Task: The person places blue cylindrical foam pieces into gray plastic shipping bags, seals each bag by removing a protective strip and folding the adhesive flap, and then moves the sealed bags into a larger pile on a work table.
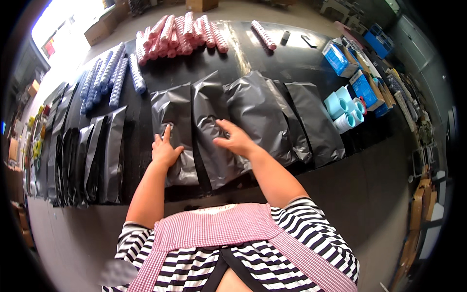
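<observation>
Several dark grey plastic bags lie side by side on the black table in front of me. My left hand (pixel 167 150) rests with spread fingers on the leftmost bag (pixel 170 107) of this row. On the neighbouring bag (pixel 209 100), my right hand (pixel 237 139) presses with thumb and fingers apart; its lower fingers are partly hidden. Both bags look wrinkled under my hands, and their contents do not show. Right of my right hand lie a wide, bulging bag (pixel 258 107), a narrow one partly covered beside it, and a flatter bag (pixel 316 121).
More folded grey bags (pixel 114 151) stand in a row at the left. Blue-white patterned rolls (pixel 114 68) and a pile of pink-white rolls (pixel 180 36) lie farther back, with one pink roll (pixel 263 35) apart. Light-blue plastic cups (pixel 343 109) and blue boxes (pixel 365 87) sit at the right.
</observation>
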Motion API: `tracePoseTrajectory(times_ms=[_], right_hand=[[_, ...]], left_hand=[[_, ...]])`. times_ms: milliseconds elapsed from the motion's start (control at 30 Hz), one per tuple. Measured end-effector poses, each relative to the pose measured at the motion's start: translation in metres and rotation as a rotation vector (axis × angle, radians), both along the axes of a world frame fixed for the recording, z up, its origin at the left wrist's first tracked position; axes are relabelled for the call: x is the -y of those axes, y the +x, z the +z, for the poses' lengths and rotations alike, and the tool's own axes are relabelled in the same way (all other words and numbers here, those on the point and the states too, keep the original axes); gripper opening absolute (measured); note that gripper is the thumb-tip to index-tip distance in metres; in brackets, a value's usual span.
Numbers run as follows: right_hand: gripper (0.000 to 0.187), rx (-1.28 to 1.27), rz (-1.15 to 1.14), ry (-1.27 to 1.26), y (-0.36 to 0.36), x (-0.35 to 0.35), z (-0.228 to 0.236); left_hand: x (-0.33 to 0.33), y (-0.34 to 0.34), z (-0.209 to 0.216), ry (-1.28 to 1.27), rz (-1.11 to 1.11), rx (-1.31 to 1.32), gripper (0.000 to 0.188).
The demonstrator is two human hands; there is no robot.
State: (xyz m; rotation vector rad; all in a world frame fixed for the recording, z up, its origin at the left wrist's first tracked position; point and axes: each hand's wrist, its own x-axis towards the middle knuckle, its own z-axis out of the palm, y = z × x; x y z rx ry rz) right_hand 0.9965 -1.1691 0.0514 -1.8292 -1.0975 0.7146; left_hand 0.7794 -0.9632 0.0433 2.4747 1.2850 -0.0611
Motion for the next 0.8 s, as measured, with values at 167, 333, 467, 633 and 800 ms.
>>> tracePoseTrajectory(times_ms=[167, 333, 467, 633, 800], right_hand=[[0.03, 0.741, -0.712, 0.201, 0.138, 0.144, 0.043], [0.045, 0.629, -0.416, -0.274, 0.152, 0.197, -0.038], [0.047, 0.745, -0.539, -0.642, 0.091, 0.127, -0.042], [0.049, 0.859, -0.612, -0.79, 0.087, 0.132, -0.041], [0.049, 0.815, -0.57, -0.687, 0.118, 0.149, -0.041]], left_hand=[[0.058, 0.053, 0.051, 0.197, -0.604, 0.595, 0.041], [0.139, 0.163, 0.062, -0.066, -1.168, 0.264, 0.05], [0.141, 0.222, 0.029, 0.111, -0.923, 0.049, 0.069], [0.154, 0.257, 0.025, 0.048, -1.015, -0.029, 0.074], [0.166, 0.261, 0.023, 0.085, -1.02, -0.084, 0.072]])
